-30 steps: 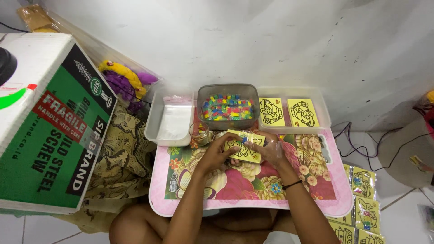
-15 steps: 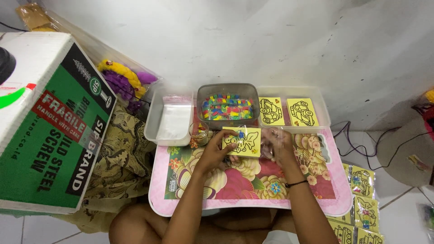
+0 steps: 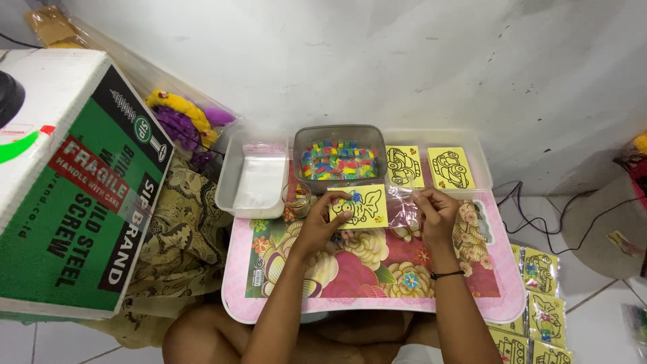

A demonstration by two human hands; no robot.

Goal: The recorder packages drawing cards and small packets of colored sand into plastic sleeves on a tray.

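Counter [image 3: 269,290] with floral top; far edge holds grey tub of coloured bits [image 3: 339,158]. Yellow card [image 3: 358,207] now flat-facing, pinched by left hand [image 3: 322,226]; right hand [image 3: 435,210] grips clear sleeve [image 3: 403,205], just pulled apart.

A low table [image 3: 377,307] stands before the wall, with three trays in a row along its far edge: a tray of plastic sleeves [image 3: 253,176] at left, a tub of small pieces [image 3: 339,156] in the middle, and a tray holding two picture cards [image 3: 465,145] at right. Just in front of the tub the left hand [image 3: 322,226] holds a fish card [image 3: 358,206], with a clear bag [image 3: 404,209] between it and the right hand [image 3: 436,214]. A cardboard box [image 3: 74,182] sits well left of the table, and packed cards [image 3: 539,296] lie on the floor at its right.
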